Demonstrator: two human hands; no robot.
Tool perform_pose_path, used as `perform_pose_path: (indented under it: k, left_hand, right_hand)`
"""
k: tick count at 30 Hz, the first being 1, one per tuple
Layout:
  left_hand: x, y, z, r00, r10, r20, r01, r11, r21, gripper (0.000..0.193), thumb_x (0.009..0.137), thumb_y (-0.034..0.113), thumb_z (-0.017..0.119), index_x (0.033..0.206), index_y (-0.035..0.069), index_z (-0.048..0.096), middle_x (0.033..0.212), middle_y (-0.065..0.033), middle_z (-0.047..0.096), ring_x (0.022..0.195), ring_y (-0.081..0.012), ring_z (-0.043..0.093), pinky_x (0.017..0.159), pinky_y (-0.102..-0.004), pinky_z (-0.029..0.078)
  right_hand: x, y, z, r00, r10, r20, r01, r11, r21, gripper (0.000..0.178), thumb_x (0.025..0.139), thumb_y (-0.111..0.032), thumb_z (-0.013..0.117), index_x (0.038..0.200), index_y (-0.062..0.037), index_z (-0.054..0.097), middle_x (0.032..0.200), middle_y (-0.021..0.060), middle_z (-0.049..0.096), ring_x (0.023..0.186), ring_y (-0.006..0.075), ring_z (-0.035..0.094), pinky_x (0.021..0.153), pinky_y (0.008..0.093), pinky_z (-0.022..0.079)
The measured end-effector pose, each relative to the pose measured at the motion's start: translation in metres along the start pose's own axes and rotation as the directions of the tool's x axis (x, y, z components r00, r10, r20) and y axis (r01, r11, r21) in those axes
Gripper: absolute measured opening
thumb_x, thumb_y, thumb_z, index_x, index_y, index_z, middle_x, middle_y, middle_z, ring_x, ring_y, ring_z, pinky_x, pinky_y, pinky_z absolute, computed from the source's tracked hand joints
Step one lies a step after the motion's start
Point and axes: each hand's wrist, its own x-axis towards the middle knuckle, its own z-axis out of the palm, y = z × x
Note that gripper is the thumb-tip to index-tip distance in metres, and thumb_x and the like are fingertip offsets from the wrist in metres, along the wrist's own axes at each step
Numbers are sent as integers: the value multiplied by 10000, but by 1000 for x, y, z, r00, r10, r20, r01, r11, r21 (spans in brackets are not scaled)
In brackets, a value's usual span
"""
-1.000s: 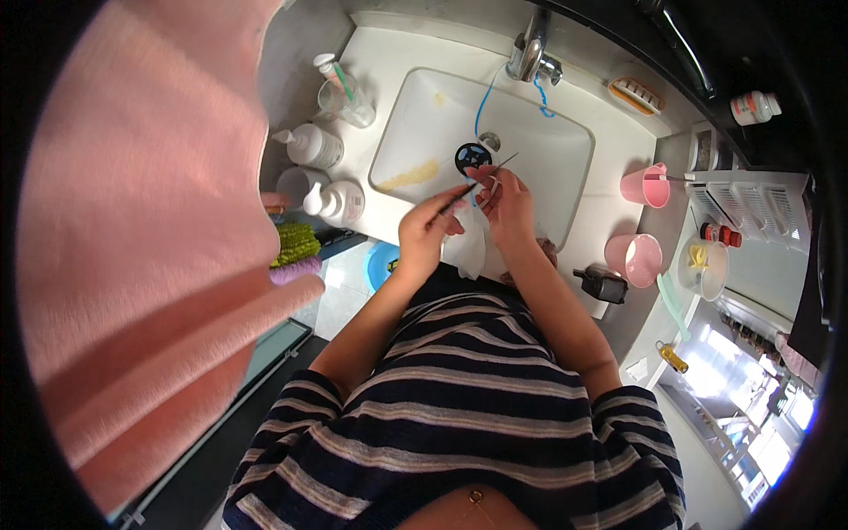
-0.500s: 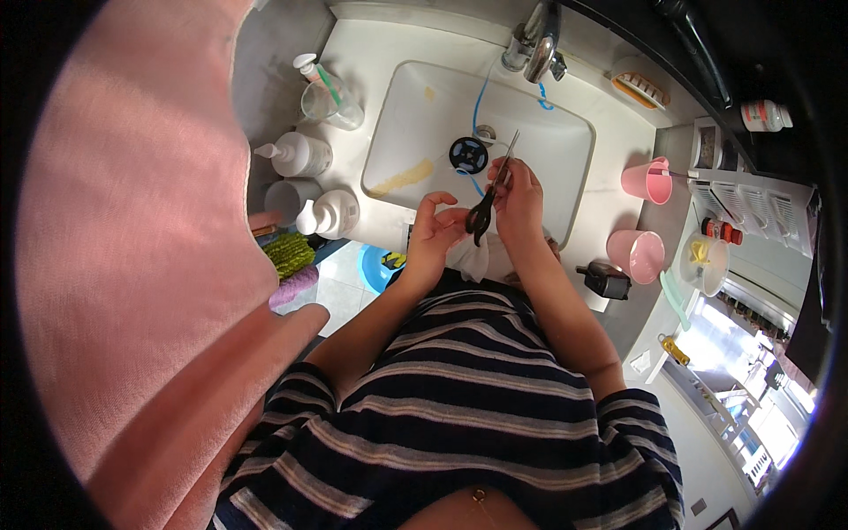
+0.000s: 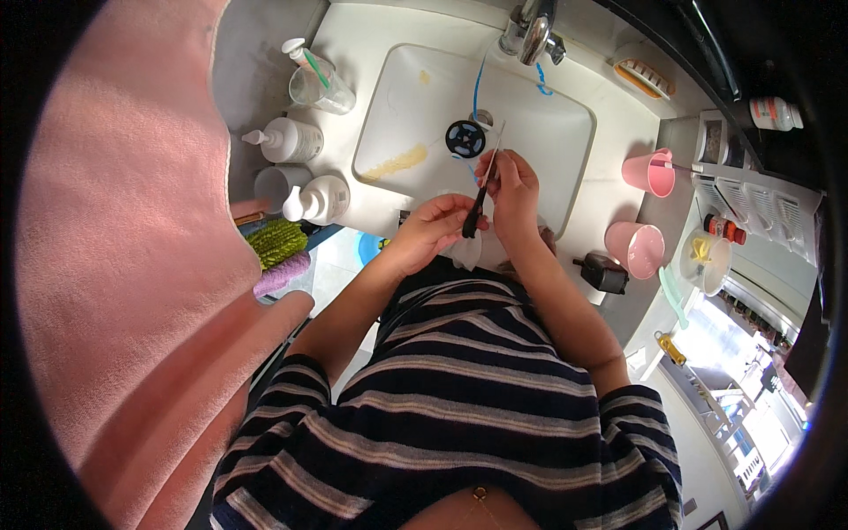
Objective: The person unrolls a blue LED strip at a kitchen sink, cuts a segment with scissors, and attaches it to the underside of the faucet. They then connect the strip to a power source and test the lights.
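A pair of scissors [image 3: 477,208] with black handles and thin metal blades is held over the front edge of the white sink [image 3: 548,115], blades pointing away from me. My left hand [image 3: 428,231] closes its fingertips round the handles. With thumb and fingers, my right hand [image 3: 515,190] grips the scissors near the base of the blades. Just beyond lies a black spoked disc [image 3: 465,139] like a small reel, close to the drain [image 3: 482,117]. Blue cord [image 3: 478,91] runs from the tap [image 3: 530,35] toward the disc, and a short piece passes near my right fingertips.
Pump bottles [image 3: 296,140] and a clear cup [image 3: 322,88] stand on the counter's left. Pink cups [image 3: 638,247], a black object [image 3: 604,274] and a soap dish [image 3: 645,78] are on the right. A pink towel [image 3: 132,221] hangs at far left. Yellowish stains mark the basin.
My left hand has come up to the scissors' handles and closed on them. The scissors have turned slightly more upright in the picture. The view has shifted a little.
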Motion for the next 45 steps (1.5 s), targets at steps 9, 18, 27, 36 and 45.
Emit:
perform_pose_path:
  k: [9, 18, 27, 36, 45]
  left_hand:
    - [7, -12, 1, 995, 61, -75, -51, 990, 132, 295, 925, 95, 726, 1153, 3, 562, 997, -108, 715, 947, -175, 689, 836, -271, 509]
    - [-4, 28, -32, 991, 109, -80, -56, 870, 489, 386, 886, 327, 787, 1029, -12, 669, 913, -72, 720, 904, -159, 677, 865, -282, 503]
    - [-12, 69, -36, 979, 18, -202, 141, 656, 741, 288, 775, 131, 882, 963, 9, 701, 880, -16, 709, 808, -83, 647, 742, -239, 520]
    - [5, 91, -37, 986, -28, -164, 152, 557, 816, 303, 741, 194, 899, 891, 10, 711, 814, -8, 697, 769, -100, 634, 723, -260, 511]
    - [10, 96, -38, 987, -53, -149, 151, 602, 784, 246, 747, 97, 883, 904, 9, 715, 822, -5, 697, 769, -93, 637, 731, -252, 514]
  right_hand:
    - [0, -9, -3, 983, -74, 167, 107, 974, -198, 261, 1031, -130, 482, 915, 2, 676, 839, 72, 724, 645, 79, 496, 614, 237, 425]
    - [10, -12, -18, 980, -88, 177, 134, 955, -266, 246, 1027, -110, 505, 931, 19, 691, 854, 73, 736, 645, 72, 508, 618, 233, 450]
    - [19, -13, -28, 941, -125, 315, 248, 887, -389, 219, 990, -128, 562, 896, 14, 699, 715, 24, 646, 651, 79, 542, 613, 253, 434]
    - [17, -13, -26, 935, -97, 340, 250, 862, -442, 225, 997, -130, 562, 895, 8, 708, 686, -5, 586, 653, 70, 496, 601, 253, 399]
    - [17, -16, -24, 933, -110, 342, 267, 848, -457, 174, 959, -101, 590, 872, 4, 697, 656, 8, 561, 612, 77, 494, 567, 264, 392]
